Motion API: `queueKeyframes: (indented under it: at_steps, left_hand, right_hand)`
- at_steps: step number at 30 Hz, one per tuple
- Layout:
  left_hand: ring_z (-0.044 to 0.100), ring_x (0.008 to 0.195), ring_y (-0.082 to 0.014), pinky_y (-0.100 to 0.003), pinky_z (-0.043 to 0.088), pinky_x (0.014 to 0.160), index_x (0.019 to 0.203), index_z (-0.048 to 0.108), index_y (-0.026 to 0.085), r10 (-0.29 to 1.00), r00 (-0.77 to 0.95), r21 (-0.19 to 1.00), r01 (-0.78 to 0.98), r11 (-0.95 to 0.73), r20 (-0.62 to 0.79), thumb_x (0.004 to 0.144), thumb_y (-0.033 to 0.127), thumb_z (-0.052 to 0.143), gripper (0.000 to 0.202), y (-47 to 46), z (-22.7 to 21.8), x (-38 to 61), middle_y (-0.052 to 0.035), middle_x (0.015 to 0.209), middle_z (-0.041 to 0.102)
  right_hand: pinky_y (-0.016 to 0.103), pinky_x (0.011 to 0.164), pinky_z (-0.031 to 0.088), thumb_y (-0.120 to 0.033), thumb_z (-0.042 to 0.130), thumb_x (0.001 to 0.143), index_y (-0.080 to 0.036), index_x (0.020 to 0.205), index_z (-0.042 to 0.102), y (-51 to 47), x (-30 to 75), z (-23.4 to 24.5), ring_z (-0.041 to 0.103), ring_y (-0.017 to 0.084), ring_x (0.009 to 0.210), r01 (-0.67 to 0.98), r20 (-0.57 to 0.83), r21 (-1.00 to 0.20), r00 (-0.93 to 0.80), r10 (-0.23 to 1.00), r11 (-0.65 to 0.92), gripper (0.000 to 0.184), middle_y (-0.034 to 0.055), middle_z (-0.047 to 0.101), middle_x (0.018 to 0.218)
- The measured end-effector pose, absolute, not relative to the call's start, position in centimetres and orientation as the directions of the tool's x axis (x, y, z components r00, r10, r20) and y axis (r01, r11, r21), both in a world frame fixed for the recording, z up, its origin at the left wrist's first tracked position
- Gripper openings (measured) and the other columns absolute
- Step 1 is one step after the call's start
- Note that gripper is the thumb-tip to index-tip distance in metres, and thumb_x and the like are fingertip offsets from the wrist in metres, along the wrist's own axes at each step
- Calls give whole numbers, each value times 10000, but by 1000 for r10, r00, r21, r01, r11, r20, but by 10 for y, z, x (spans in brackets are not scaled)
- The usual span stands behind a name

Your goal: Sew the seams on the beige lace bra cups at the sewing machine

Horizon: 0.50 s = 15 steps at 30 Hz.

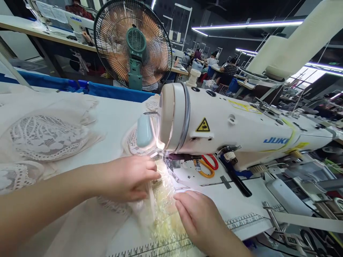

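Observation:
Pale lace fabric (pixel 162 201) with a shiny, yellowish surface runs under the needle area of a white sewing machine (pixel 214 121). My left hand (pixel 131 178) is on the left of this fabric close to the presser foot, its fingers bent and holding the cloth. On the right edge my right hand (pixel 198 214) pinches the fabric between thumb and fingers, nearer to me. A narrow white strip (pixel 182 182) runs from the needle area toward the right. The underside of the fabric and some of my fingertips are hidden.
White lace pieces (pixel 50 137) lie at the left. Orange-handled scissors (pixel 206 169) and red handles rest under the machine arm. A ruler tape (pixel 241 223) marks the front of the table. Behind stands a large fan (pixel 135 43); people work at other machines.

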<state>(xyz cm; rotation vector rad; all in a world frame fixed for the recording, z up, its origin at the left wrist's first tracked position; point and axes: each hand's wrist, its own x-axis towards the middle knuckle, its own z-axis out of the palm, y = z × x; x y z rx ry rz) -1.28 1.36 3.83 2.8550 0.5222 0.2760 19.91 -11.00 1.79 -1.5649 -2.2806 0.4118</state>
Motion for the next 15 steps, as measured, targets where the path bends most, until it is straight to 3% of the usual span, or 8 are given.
queueKeyframes:
  at_steps: [1, 3, 4, 7, 9, 11, 13, 15]
  left_hand:
    - [557, 736, -185, -280, 442, 658, 770, 653, 214, 373, 924, 340, 325, -882, 85, 697, 130, 569, 139, 12, 40, -12, -25, 722, 623]
    - [529, 692, -172, -276, 422, 628, 667, 582, 186, 393, 920, 564, 325, -760, 0, 731, 172, 549, 73, 15, 43, -10, -17, 667, 570]
    - [505, 642, -152, -263, 410, 592, 641, 534, 182, 424, 905, 647, 334, -685, -18, 772, 213, 521, 136, 18, 43, -8, -3, 631, 528]
    - [394, 493, -95, -211, 328, 448, 694, 435, 192, 560, 827, 819, 357, -449, -53, 851, 371, 435, 238, 24, 45, -4, 44, 583, 407]
    - [344, 451, -79, -197, 281, 409, 709, 376, 204, 677, 733, 870, 370, -324, -60, 849, 416, 405, 256, 24, 45, 0, 62, 565, 360]
    - [363, 461, -83, -198, 301, 422, 696, 349, 208, 766, 642, 814, 454, -361, -19, 842, 417, 381, 257, 20, 42, 2, 58, 561, 366]
    - [421, 512, -100, -209, 351, 477, 677, 368, 201, 787, 614, 627, 592, -506, 56, 842, 367, 357, 235, 16, 35, 2, 41, 570, 415]
    - [471, 577, -122, -223, 363, 525, 713, 454, 188, 781, 617, 454, 672, -585, 93, 817, 292, 370, 170, 11, 27, -1, 18, 616, 496]
  right_hand:
    - [275, 557, 405, -186, 347, 888, -185, 784, 568, -117, 198, 13, 571, 170, 621, 795, 173, -503, -292, 941, 339, 244, 36, 609, 673]
    - [277, 601, 444, -238, 384, 895, -185, 946, 563, -130, 190, 4, 582, 171, 676, 697, 254, -634, -221, 942, 335, 193, 47, 622, 775]
    - [289, 643, 468, -275, 418, 892, -186, 1080, 541, -135, 184, 1, 596, 184, 745, 648, 273, -678, -217, 937, 348, 242, 72, 630, 884]
    - [379, 822, 486, -374, 538, 847, -207, 1404, 335, -140, 161, -3, 568, 266, 1031, 556, 244, -737, -310, 919, 384, 616, 157, 528, 1224]
    - [398, 817, 488, -394, 585, 815, -168, 1402, 380, -134, 147, -1, 578, 286, 1000, 561, 148, -755, -359, 922, 339, 661, 164, 573, 1131]
    - [348, 717, 496, -368, 580, 813, -126, 1264, 552, -125, 139, 2, 605, 241, 808, 581, 81, -771, -316, 945, 260, 512, 116, 631, 893]
    - [283, 631, 463, -314, 547, 822, -139, 1024, 685, -117, 139, 5, 583, 188, 677, 593, 87, -782, -205, 975, 194, 301, 69, 636, 746]
    - [249, 593, 416, -260, 509, 827, -167, 797, 703, -111, 145, 6, 569, 162, 645, 626, 113, -765, -100, 989, 151, 217, 47, 644, 690]
